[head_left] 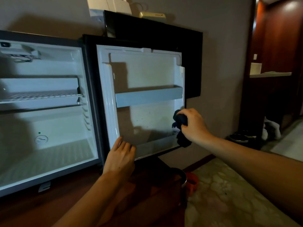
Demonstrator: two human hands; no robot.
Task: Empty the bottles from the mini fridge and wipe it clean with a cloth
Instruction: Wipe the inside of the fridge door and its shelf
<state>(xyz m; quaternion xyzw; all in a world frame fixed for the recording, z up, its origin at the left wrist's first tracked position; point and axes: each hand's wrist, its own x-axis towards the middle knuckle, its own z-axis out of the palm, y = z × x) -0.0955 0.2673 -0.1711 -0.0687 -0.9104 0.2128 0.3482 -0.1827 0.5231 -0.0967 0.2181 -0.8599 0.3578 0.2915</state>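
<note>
Nearest, a dark cup [181, 179] and something orange [192, 182] sat half hidden in shadow. The left hand [120, 158] rested relaxed on the fridge door's [147, 76] lower edge, grip released. The right hand [192, 126] clenched a dark cloth [182, 128] at the door's right edge. Beyond, the mini fridge [49, 153] stood open, its left side cut off.

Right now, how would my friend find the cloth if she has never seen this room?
Look for the open fridge door, white inside, swung out to the right of the fridge. Go to its lower right edge, where the right hand is. The cloth is the dark, scrunched bundle gripped in that hand, the only soft dark thing against the pale door; the left hand holds nothing.
</note>
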